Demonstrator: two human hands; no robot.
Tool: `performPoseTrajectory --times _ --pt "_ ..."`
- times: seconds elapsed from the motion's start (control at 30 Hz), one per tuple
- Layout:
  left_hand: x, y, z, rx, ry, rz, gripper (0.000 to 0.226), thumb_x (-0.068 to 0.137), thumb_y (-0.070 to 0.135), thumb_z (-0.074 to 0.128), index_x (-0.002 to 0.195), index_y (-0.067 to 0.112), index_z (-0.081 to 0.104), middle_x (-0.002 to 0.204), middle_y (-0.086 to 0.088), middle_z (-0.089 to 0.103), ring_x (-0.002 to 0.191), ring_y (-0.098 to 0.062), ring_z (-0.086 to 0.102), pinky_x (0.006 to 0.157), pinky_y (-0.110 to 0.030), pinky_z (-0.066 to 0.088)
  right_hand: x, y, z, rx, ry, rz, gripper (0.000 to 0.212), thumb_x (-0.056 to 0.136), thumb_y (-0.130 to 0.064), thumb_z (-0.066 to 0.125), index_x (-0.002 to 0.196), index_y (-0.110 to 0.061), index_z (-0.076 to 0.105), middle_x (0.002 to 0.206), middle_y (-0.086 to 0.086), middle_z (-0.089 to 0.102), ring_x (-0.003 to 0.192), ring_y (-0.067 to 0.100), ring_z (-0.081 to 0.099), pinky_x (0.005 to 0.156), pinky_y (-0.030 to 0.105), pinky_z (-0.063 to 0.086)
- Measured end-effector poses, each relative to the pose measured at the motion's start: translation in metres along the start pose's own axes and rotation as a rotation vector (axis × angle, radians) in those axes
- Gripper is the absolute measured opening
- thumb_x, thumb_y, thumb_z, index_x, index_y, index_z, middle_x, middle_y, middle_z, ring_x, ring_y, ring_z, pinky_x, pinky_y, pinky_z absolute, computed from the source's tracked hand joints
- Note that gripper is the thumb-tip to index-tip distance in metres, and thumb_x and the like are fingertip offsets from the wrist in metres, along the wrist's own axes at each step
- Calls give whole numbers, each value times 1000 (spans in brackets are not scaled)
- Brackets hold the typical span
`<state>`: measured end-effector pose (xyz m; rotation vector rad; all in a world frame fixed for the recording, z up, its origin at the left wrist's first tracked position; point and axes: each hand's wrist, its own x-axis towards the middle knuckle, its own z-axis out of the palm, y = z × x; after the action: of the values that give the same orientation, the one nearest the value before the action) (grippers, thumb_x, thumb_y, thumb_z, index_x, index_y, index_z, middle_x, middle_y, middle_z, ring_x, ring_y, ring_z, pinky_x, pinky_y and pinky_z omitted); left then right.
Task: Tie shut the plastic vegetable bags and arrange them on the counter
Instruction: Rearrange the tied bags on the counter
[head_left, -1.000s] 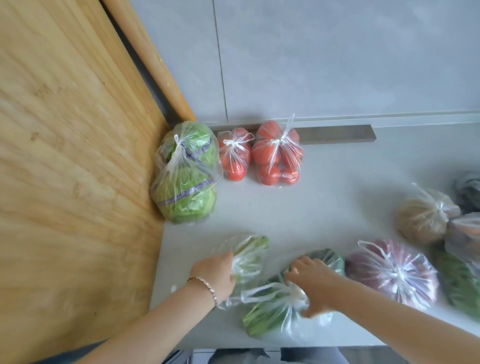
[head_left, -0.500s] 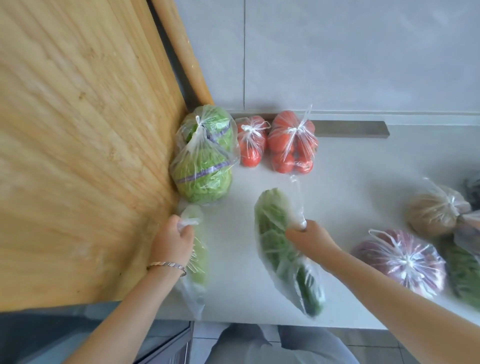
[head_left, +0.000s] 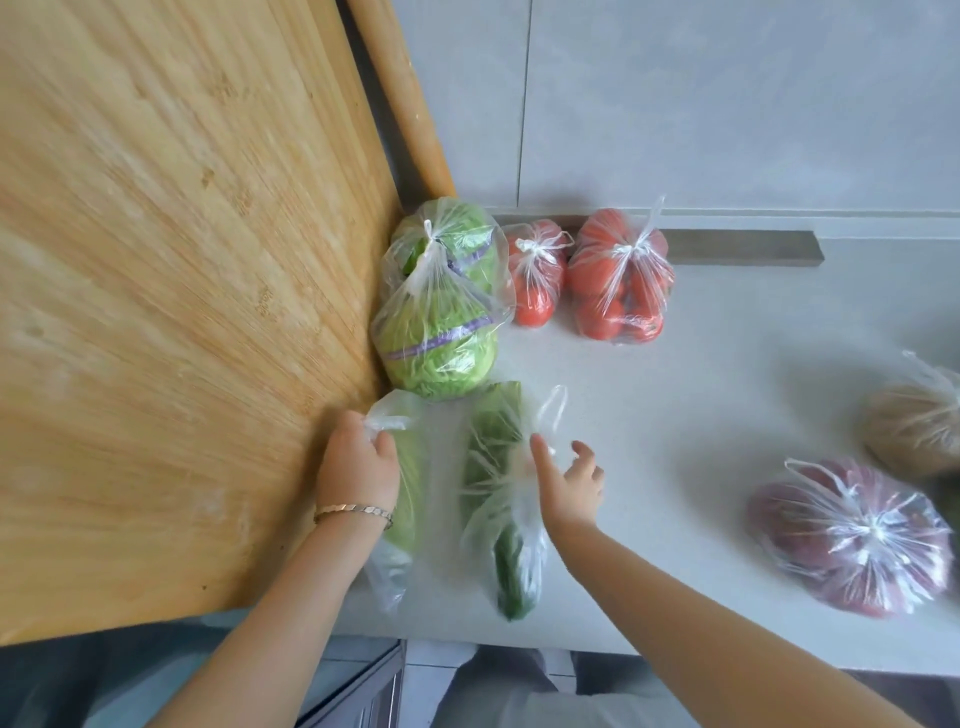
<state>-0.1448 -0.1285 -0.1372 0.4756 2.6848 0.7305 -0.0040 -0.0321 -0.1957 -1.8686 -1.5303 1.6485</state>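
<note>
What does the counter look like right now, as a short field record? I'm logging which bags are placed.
left hand: gripping the top of a pale green vegetable bag beside the wooden board
right hand: open, fingers spread, next to the dark green vegetable bag
back row: knotted lettuce bag, small tomato bag, large tomato bag
right side: knotted red bag, brown bag
surface: counter

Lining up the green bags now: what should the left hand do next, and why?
Probably let go. The left hand grips the neck of the pale green bag, which already lies by the cutting board below the lettuce bag. The right hand is open beside the dark greens bag.
</note>
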Motion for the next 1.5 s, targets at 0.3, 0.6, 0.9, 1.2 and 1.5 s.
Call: performPoseTrajectory --times 0.3,0.6,0.9,1.2,1.5 --pt "2 2 -1 90 -113 79 40 89 12 47 128 5 37 131 -18 40 105 -35 52 85 -39 46 2 -10 54 -105 -389 178 72 88 -55 39 146 -26 9 152 7 12 136 38 23 106 56 28" --pt "-18 32 37 354 -69 647 41 64 4 70 104 3 60 111 -23 56 99 -44 54 89 -51 46 24 -10 -67 -766 -419 -379 54 83 -44 60 131 -24 45 138 -1 40 131 18 34 108 31 27" --pt "-63 120 131 215 -569 628 23 87 12 44 104 13 60 111 -4 60 109 -22 52 93 -35 44 59 27 -283 -1321 -68 -208 70 73 -39 65 134 -26 33 137 6 33 126 28 35 103 41 35" --pt "-82 129 158 252 -610 476 21 87 11 45 100 12 61 111 -5 61 104 -19 57 91 -28 44 78 59 -318 -1243 -176 -400 31 86 -30 54 115 -20 49 118 1 55 107 22 53 83 28 42" --pt "-32 119 117 310 -24 612 38 65 -6 63 102 1 63 122 -22 55 113 -39 54 95 -45 42 71 10 -259 -684 -183 -382 30 73 -13 60 59 -18 34 58 -3 37 61 21 34 47 25 25"
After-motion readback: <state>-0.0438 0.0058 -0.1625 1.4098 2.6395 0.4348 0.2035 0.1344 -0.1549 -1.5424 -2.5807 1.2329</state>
